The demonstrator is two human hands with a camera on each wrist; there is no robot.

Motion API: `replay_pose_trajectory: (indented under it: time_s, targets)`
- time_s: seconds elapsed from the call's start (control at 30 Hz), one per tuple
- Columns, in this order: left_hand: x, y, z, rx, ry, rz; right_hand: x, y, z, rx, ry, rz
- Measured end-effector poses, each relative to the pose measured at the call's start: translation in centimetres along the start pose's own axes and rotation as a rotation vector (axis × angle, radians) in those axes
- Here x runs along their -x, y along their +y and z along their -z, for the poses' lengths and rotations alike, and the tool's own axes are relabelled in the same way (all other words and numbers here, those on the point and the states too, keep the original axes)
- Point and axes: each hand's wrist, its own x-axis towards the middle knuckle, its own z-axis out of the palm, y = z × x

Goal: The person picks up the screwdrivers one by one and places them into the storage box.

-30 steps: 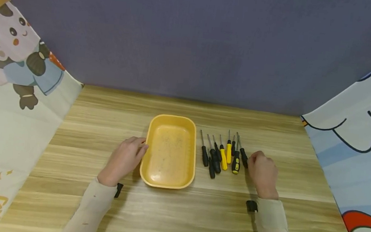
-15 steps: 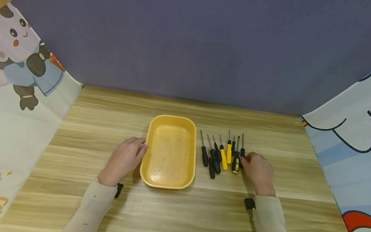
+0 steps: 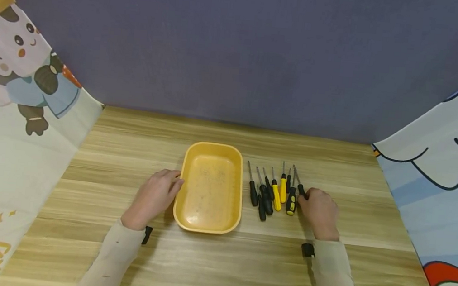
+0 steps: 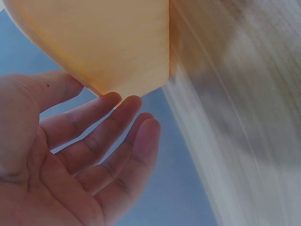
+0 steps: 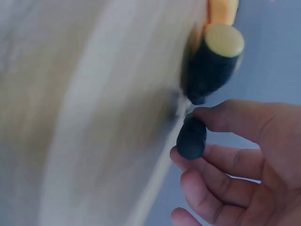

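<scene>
Your R hand (image 3: 321,213) has a narrow pinch, thumb vs. fingertips, on the handle end of the black screwdriver (image 3: 300,190), the rightmost in the row on the table (image 3: 210,268). Its shaft leans left, tip close to that of the black-and-yellow screwdriver (image 3: 291,201); can't tell if they touch. Step in hand is prob. shifting or lifting this end one, can't say which. Either way, ease the tip right first, b/c it may snag its neighbour. A pinch that far back likely lets the shaft swing, so a grip nearer mid-handle should give better ctrl. Go gently w/ the wrist; the yellow screwdrivers (image 3: 276,197) lie just beyond, & a knock could roll them. Your L hand (image 3: 154,195) pinches the L rim of the yellow tray (image 3: 209,189), left of the row; light pressure's prob. enough, so don't tip it.
</scene>
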Motion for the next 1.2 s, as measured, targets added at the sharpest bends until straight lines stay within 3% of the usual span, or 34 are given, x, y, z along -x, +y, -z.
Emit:
replay_pose_trajectory:
  time_s: [0.1,0.3,0.47,0.6,1.2]
  targets:
    - [0.0,0.1,0.0,-0.004,-0.002,0.0,0.3,-0.2,0.3,0.007,0.084,0.047]
    - [0.0,0.2,0.1,-0.011,-0.009,0.006,1.4,-1.9,1.3,0.047,0.345,0.198]
    - [0.0,0.2,0.0,-0.009,-0.016,0.014,2.4,-4.2,2.3,0.063,0.452,0.275]
    - [0.0,0.1,0.0,-0.009,-0.014,0.01,2.9,-6.1,2.9,0.069,0.451,0.323]
    - [-0.1,0.0,0.0,-0.003,-0.024,0.021,2.6,-15.1,3.4,0.079,0.302,0.457]
